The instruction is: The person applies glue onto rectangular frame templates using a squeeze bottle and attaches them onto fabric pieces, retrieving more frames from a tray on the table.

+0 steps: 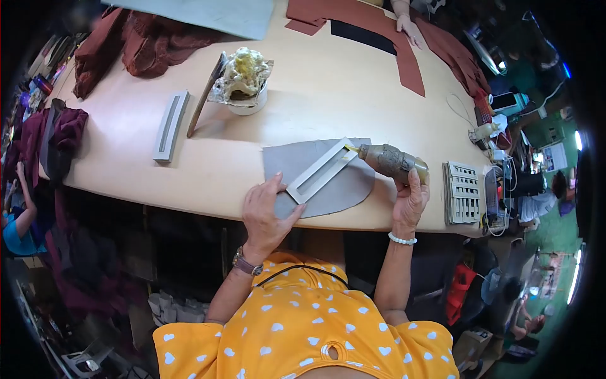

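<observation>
My left hand (264,211) holds the lower end of a pale grey slotted rectangular frame (303,191), thumb on one side and forefinger on the other. The frame lies aslant on a flat grey piece of material (278,158) with a curved edge. In my right hand (411,199) is a tape-wrapped squeeze bottle (394,163), tilted almost flat. Its thin yellowish nozzle points left and meets the frame's upper right end; whether it touches, I cannot tell. A second slotted frame (170,126) lies apart on the left.
Behind the grey piece stands a white tub (249,107) with crusted yellowish stuff and a stick leaning on it. Stacked grey slotted pieces (462,192) lie at the right edge. Red-brown material (410,63) is at the back, near another person's hand (409,28).
</observation>
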Demonstrator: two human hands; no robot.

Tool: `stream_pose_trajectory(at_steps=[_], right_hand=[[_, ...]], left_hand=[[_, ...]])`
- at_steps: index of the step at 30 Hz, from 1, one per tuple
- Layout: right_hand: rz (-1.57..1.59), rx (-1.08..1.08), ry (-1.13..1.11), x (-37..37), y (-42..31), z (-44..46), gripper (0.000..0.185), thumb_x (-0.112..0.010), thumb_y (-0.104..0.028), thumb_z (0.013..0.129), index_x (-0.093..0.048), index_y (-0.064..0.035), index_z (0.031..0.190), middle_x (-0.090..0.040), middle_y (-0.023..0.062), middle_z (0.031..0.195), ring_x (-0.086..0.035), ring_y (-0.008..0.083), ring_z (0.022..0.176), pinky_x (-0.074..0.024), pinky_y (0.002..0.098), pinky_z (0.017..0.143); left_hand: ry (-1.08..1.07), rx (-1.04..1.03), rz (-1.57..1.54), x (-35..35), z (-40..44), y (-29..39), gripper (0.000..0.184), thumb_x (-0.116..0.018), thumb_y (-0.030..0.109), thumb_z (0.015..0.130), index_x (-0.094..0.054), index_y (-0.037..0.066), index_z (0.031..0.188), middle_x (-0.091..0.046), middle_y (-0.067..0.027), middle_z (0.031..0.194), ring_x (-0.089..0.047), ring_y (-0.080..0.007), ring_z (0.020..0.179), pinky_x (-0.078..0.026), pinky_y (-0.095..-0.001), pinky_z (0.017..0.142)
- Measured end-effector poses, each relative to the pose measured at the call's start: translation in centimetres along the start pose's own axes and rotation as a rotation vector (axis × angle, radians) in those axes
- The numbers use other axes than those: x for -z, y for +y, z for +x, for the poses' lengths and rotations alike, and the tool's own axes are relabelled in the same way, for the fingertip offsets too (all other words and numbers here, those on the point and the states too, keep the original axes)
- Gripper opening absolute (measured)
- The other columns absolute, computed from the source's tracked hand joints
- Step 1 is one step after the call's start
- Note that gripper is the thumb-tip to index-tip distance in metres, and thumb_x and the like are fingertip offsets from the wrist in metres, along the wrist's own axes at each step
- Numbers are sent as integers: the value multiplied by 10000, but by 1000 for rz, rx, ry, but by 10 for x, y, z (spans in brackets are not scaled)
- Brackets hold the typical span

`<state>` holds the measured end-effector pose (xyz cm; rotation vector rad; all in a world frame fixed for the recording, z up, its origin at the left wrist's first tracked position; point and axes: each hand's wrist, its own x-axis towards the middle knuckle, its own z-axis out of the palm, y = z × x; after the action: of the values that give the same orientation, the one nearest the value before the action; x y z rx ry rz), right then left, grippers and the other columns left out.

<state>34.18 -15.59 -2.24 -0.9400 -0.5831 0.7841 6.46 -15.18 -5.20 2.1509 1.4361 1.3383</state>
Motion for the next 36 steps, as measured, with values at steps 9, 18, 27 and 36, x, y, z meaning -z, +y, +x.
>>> stream_pose_trajectory(at_steps=[9, 18, 27, 36], right_hand=[[-272, 155, 4, -13, 4, 9, 450, -674, -12, 823, -488, 8, 1233, -558, 81, 1096, -559, 147, 986, -491, 265, 849], [-309, 137, -28, -9, 3, 15, 445, -679, -15, 819, -495, 12, 1224, -568, 83, 1079, -553, 146, 991, -477, 270, 873], [-840, 465, -595, -40, -38, 12, 562, -720, 81, 684, -520, -42, 1194, -554, 141, 1196, -558, 250, 1085, -468, 327, 921], [-1120, 696, -988, -47, -53, -9, 536, -660, 136, 627, -596, -100, 1105, -561, 152, 1194, -535, 392, 1144, -498, 425, 923]], left_hand=[[5, 0, -16, 1, 1, 1, 717, -815, 168, 612, -501, 21, 1239, -647, -76, 894, -594, -278, 845, -442, -402, 827], [3, 3, 5, 0, 0, 1, 713, -812, 180, 618, -502, 23, 1240, -654, -79, 902, -599, -279, 862, -431, -418, 870], [0, 6, 5, -1, -2, 0, 710, -812, 189, 621, -504, 29, 1241, -658, -71, 913, -603, -272, 880, -428, -428, 883], [-5, 6, 10, -1, -2, 0, 699, -808, 193, 627, -508, 30, 1236, -657, -69, 916, -604, -268, 896, -429, -424, 884]])
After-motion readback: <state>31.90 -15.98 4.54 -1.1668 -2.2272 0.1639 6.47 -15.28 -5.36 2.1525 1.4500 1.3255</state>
